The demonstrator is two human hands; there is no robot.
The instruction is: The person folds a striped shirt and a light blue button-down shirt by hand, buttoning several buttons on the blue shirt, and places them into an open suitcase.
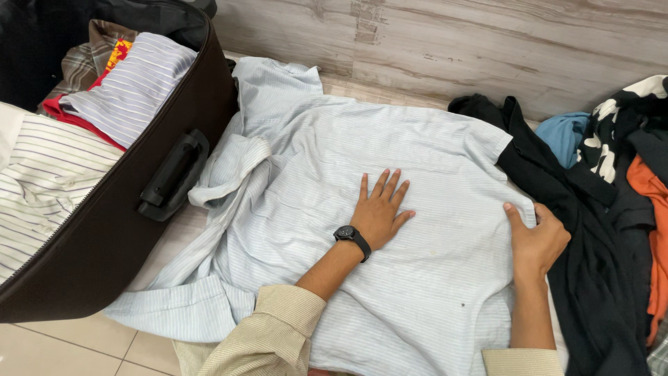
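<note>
A pale blue striped shirt [390,139] lies spread flat on the floor in front of me. My left hand [379,209], wearing a black wristwatch, rests palm down with fingers spread on the middle of the shirt. My right hand [536,240] pinches the shirt's right edge, thumb on top and fingers curled under the cloth. Both forearms come from the bottom of the view in beige sleeves.
An open dark brown suitcase [118,230] stands at the left, holding folded striped and plaid shirts [132,87]. A heap of black, blue, orange and patterned clothes [612,188] lies at the right. A wood-look wall [452,42] runs behind; tiled floor [69,348] shows bottom left.
</note>
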